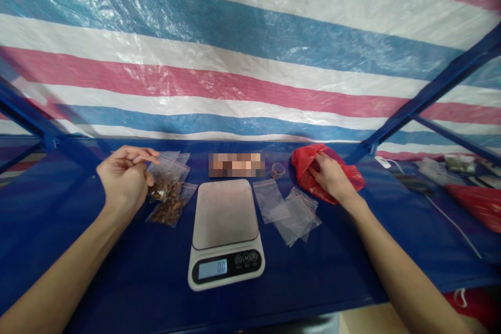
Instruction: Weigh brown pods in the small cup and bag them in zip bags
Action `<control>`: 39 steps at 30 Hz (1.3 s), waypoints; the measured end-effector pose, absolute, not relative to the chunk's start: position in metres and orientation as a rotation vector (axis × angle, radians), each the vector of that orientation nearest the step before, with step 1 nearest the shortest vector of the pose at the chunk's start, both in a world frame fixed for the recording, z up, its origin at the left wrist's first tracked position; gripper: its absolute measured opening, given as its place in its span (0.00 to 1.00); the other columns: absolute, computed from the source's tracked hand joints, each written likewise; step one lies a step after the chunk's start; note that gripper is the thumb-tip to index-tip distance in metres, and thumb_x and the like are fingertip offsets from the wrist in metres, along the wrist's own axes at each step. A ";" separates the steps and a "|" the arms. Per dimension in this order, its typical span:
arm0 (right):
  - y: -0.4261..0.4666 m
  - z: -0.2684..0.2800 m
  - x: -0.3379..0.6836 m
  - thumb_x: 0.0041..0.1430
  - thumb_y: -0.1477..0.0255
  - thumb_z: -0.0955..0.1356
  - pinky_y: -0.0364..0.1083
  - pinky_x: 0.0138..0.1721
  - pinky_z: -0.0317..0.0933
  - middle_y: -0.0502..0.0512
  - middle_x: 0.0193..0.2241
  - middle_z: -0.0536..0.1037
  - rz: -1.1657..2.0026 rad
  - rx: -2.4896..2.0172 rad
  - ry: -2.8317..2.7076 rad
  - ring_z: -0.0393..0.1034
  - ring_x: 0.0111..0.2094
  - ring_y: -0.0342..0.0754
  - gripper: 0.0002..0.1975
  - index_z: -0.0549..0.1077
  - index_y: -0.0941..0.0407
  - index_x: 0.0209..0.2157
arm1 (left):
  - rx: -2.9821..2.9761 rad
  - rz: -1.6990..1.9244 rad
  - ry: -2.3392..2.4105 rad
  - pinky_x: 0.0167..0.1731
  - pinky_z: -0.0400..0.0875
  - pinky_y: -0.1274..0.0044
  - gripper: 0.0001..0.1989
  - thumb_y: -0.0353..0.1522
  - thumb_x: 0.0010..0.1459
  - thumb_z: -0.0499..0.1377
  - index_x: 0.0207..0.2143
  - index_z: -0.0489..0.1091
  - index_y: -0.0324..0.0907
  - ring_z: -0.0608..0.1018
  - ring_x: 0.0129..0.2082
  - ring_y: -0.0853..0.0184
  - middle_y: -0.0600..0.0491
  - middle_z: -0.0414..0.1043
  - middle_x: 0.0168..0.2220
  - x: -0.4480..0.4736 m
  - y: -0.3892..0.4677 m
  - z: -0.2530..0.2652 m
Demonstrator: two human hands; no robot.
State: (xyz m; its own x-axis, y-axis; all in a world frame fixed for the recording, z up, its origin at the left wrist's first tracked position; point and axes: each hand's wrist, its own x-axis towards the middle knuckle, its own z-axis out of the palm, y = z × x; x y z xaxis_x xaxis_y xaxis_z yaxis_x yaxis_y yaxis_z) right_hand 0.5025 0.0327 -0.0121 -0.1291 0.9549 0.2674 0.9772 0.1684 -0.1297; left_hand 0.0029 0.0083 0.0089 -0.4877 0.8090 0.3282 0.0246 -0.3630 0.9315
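Note:
My left hand (127, 175) is closed, its curled fingers at the top corner of a clear zip-lock bag (166, 186) of brown pieces. That bag overlaps another filled zip-lock bag (166, 212). My right hand (326, 175) reaches into the mouth of a red plastic bag (307, 180). Its fingers are bent, and their tips and whatever they grip are hidden inside. Between my hands lies a white kitchen scale (226, 214) with a bare plate; its display reads 0.0. Flat, unfilled zip-lock bags (295, 219) lie right of the scale.
A small clear cup (278, 170) and a blurred-out item (237, 165) stand behind the scale. Blue metal posts (434, 86) rise at both sides of the blue shelf (156, 282). Striped sheeting (250, 47) closes the back. Right of the post lie a white cable (454, 224) and another red bag (479, 203).

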 end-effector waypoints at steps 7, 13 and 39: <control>0.031 -0.013 0.493 0.68 0.72 0.66 0.51 0.40 0.71 0.68 0.49 0.80 -0.180 -1.863 -2.123 0.80 0.44 0.60 0.10 0.77 0.59 0.45 | 1.140 1.884 1.359 0.06 0.56 0.80 0.15 0.21 0.38 0.62 0.28 0.73 0.50 0.78 0.28 0.65 0.49 0.76 0.43 0.004 0.005 0.014; 0.035 -0.015 0.490 0.66 0.77 0.64 0.49 0.42 0.70 0.66 0.45 0.82 -0.214 -1.840 -2.117 0.80 0.41 0.57 0.11 0.79 0.58 0.41 | 1.195 1.891 1.336 0.04 0.57 0.84 0.13 0.22 0.36 0.59 0.28 0.70 0.43 0.78 0.23 0.70 0.51 0.75 0.39 0.006 0.008 0.009; 0.046 -0.024 0.518 0.56 0.85 0.65 0.58 0.61 0.68 0.70 0.51 0.78 -0.274 -1.800 -2.233 0.72 0.55 0.64 0.18 0.78 0.59 0.46 | 2.536 1.583 1.177 0.25 0.65 0.84 0.15 0.16 0.51 0.50 0.22 0.66 0.43 0.73 0.20 0.78 0.62 0.69 0.21 0.009 -0.003 -0.005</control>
